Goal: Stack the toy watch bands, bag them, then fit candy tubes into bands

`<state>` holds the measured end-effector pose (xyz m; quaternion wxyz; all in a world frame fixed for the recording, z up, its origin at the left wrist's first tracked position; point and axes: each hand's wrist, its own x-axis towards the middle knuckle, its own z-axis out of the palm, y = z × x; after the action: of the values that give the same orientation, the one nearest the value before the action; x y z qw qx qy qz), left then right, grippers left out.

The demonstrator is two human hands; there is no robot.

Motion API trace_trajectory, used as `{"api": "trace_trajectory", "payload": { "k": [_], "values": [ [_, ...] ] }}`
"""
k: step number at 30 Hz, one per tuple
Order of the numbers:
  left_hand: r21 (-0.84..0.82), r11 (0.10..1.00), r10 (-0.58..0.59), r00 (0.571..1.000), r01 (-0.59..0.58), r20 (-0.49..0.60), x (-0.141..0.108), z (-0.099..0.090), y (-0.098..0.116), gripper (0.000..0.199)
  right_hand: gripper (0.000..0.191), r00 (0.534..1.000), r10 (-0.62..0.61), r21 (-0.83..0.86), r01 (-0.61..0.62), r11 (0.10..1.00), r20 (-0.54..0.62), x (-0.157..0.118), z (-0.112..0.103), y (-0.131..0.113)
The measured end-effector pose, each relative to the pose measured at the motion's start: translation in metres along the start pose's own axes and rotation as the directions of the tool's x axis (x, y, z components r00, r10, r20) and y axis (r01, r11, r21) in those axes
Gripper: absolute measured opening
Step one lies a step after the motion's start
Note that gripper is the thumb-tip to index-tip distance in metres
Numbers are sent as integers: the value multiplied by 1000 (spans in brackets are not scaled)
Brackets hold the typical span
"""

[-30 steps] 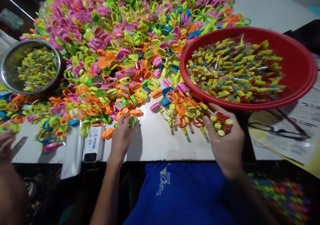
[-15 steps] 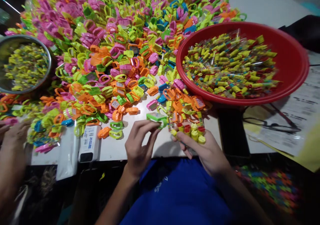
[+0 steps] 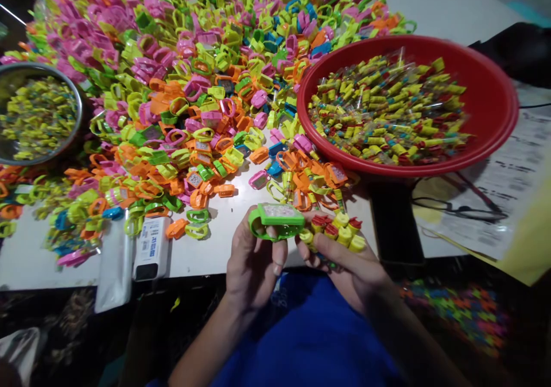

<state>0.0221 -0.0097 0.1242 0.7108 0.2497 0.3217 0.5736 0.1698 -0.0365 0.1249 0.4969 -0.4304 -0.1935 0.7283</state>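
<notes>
My left hand (image 3: 253, 260) grips a green toy watch (image 3: 279, 219) with a pale, speckled face turned upward; fingers pass through its band. Close beside it, my right hand (image 3: 353, 260) is closed round a bunch of small wrapped candy rolls (image 3: 342, 232) with yellow and red ends. The watch's right end comes near the bunch; whether they touch I cannot tell. Just beyond both hands lies a cluster of orange toy watches (image 3: 305, 174) with a few loose wrapped rolls.
A large heap of coloured toy watches (image 3: 172, 88) covers the table. A red basin (image 3: 491, 100) of wrapped rolls stands right, a metal bowl (image 3: 80, 105) left. Nearer are a white box-shaped device (image 3: 151, 246), a dark phone-like slab (image 3: 394, 226) and eyeglasses (image 3: 460, 209) on papers.
My left hand has lifted the green watch and turned it face up, nearer my right hand. Another person's hand at the left edge has gone from view.
</notes>
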Motion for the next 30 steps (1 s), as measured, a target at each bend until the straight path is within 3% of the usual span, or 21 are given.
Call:
{"api": "trace_trajectory", "payload": {
  "k": [4,10,18,24,26,28,30],
  "values": [
    [90,996,10,997,-3,-78,0,-1,-5,46,40,1000,-13,-18,13,1000,-7,1,-1,0],
    [147,989,13,1000,-10,-20,1,1,-4,48,39,997,-62,-73,59,996,-42,-1,-2,-3],
    [65,996,-57,998,58,-16,2,-2,-7,49,32,992,-111,-183,98,978,-62,-4,-2,-13],
    [12,993,-113,994,113,-4,-1,-1,-14,48,24,966,-255,-292,230,928,-49,1,-8,-4],
    [132,985,-109,993,113,-35,6,-9,-13,44,25,956,-284,-312,250,917,-69,10,-13,-1],
    [354,932,-59,997,75,-56,21,-27,-8,39,31,933,-338,-392,267,880,-122,23,-21,2],
    [639,769,87,995,-30,-57,41,-54,2,36,38,892,-416,-501,282,818,-176,41,-33,2]
  ]
}}
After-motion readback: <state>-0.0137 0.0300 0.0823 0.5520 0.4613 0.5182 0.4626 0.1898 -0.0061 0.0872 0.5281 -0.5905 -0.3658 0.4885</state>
